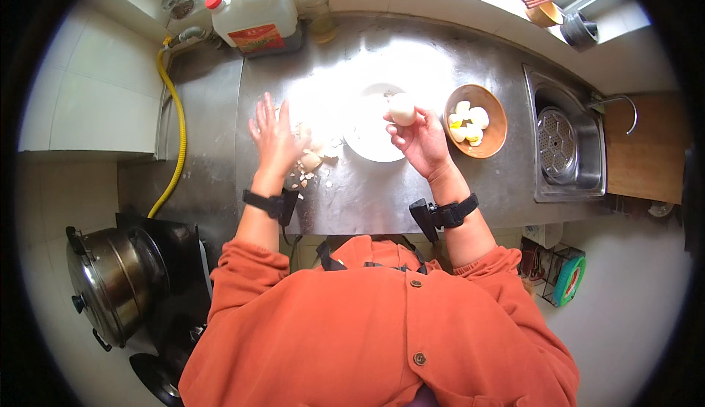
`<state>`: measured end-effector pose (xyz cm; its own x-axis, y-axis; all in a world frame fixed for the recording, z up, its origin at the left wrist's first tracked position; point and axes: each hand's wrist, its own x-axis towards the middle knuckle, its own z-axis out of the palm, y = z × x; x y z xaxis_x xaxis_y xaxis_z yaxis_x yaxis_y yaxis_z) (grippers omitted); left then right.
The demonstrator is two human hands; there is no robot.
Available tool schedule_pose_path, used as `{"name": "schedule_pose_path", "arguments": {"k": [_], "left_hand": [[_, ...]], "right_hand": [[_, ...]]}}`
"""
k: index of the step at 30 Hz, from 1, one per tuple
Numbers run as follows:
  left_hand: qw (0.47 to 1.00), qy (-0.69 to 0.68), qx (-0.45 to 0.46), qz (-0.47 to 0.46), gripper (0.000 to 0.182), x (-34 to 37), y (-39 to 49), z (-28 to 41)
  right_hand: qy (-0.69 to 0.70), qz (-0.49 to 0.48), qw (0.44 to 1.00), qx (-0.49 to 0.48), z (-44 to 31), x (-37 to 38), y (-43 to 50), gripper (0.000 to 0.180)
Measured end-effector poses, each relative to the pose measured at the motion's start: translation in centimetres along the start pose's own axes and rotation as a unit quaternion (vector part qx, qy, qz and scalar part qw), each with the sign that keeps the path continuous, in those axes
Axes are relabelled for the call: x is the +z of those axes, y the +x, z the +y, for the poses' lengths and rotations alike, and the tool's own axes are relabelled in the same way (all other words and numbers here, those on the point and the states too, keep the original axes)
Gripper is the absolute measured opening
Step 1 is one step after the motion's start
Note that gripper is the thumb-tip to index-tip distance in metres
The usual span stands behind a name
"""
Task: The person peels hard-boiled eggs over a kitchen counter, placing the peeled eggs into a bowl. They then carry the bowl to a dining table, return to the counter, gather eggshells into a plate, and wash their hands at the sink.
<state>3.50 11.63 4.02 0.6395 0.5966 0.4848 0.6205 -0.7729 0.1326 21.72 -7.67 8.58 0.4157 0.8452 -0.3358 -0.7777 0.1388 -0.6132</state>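
A smooth, peeled boiled egg [402, 109] rests in the fingers of my right hand [427, 145], held above the right side of a white bowl [380, 151]. Glare washes out much of that bowl, so what lies in it is hard to tell. My left hand [277, 141] has its fingers spread over the steel counter, partly above a heap of broken eggshell [311, 162]. Whether it touches the shells is unclear. To the right stands a brown bowl [500, 131] with several peeled eggs [478, 118] in it, some broken open with yolk showing.
A steel sink [573, 193] holding a perforated steamer plate [556, 134] is at the right. Along the back stand a plastic jug [250, 16] with a red cap and a glass jar [319, 13]. A yellow hose [180, 131] and a large steel pot [104, 286] are at left.
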Motion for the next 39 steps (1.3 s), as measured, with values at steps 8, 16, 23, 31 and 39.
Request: {"name": "schedule_pose_path", "arguments": {"k": [8,16,23,31,39], "left_hand": [[0.876,-0.471,-0.087,-0.064,0.014,-4.0,1.2,6.5],[0.733,-0.649,-0.178,-0.1,0.013,-4.6,2.5,12.2],[0.644,-0.686,-0.295,-0.166,0.012,-3.8,1.8,10.8],[0.811,-0.571,-0.118,-0.044,0.017,-5.3,1.2,12.2],[0.773,-0.61,-0.162,-0.072,0.01,-6.3,2.1,11.5]], "right_hand": [[-0.022,0.01,0.999,-0.021,-0.9,-0.4,-0.9,0.038],[-0.077,-0.018,0.997,-0.002,1.4,2.3,-1.0,0.036],[0.008,-0.06,0.998,0.022,1.4,1.7,-1.1,0.038],[0.047,-0.036,0.998,0.024,1.4,2.4,-1.1,0.039],[-0.015,-0.056,0.998,0.011,1.8,2.4,-0.8,0.037]]}}
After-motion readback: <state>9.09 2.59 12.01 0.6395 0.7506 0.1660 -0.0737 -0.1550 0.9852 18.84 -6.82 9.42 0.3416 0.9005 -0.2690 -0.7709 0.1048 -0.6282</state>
